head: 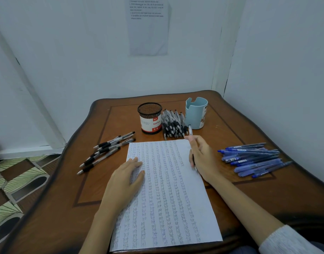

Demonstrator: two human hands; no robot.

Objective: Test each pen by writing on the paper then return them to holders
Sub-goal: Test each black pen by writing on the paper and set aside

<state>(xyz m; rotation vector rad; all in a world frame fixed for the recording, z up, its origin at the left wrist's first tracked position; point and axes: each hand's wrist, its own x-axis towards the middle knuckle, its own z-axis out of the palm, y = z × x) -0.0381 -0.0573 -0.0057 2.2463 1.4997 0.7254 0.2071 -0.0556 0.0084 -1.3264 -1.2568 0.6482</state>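
Paper (pixel 168 202) on table (pixel 75 189), left pens (pixel 106 152) and right pens (pixel 252 160) flanking; behind, rear pens (pixel 173 126) between left holder (pixel 150 119) and right holder (pixel 196 112)

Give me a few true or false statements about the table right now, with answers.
1. The left hand lies flat on the paper. True.
2. The right hand is empty. False: it grips a pen.
3. The blue pens lie left of the paper. False: they lie to its right.
4. Black pens are piled between the mesh holder and the blue holder. True.
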